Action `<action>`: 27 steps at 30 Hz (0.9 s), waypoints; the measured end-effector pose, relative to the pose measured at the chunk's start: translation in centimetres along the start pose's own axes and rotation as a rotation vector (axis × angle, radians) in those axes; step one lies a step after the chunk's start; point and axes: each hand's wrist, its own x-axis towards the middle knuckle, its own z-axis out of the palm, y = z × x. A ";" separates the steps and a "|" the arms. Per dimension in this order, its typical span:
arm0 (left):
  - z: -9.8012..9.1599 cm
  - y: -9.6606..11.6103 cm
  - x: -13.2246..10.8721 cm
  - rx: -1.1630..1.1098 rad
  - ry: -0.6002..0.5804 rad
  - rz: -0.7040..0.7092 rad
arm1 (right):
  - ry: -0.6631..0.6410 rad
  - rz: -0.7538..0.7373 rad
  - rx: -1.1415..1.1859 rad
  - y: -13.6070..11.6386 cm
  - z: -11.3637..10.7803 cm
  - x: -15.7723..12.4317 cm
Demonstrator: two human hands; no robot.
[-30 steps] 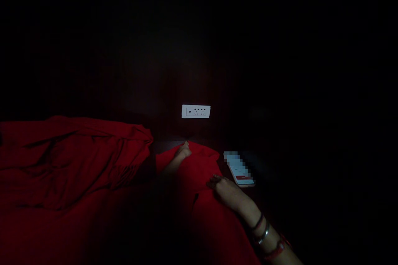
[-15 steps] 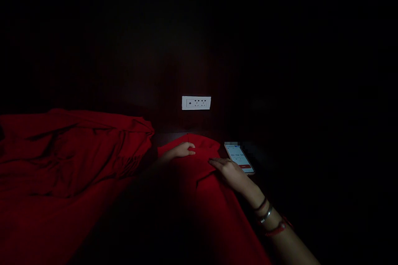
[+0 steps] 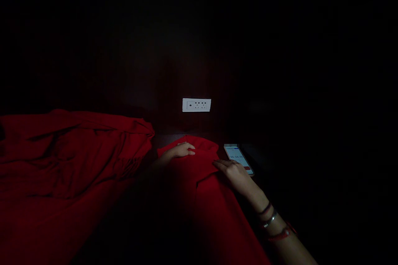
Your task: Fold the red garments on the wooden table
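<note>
Near-black surroundings frame the red cloth (image 3: 202,165). Probably soft and light, it is best taken by an edge; it looks plain, with one fold. The left hand (image 3: 184,149) and right hand (image 3: 235,174) touch it; whether either grips, I cannot tell. It lies between a rumpled red heap (image 3: 102,144) and a lit phone (image 3: 236,157), below a socket (image 3: 196,105).

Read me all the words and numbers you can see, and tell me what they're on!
"00:04:05" on the phone; the last digit is slightly blurred.
Other writing on the phone's screen, including around the red button: too small to read.
White wall socket: no words I can read.
</note>
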 end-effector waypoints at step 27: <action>1.6 -0.3 -3.2 0.220 -0.052 -0.020 | -0.053 0.036 0.250 -8.2 2.3 -1.4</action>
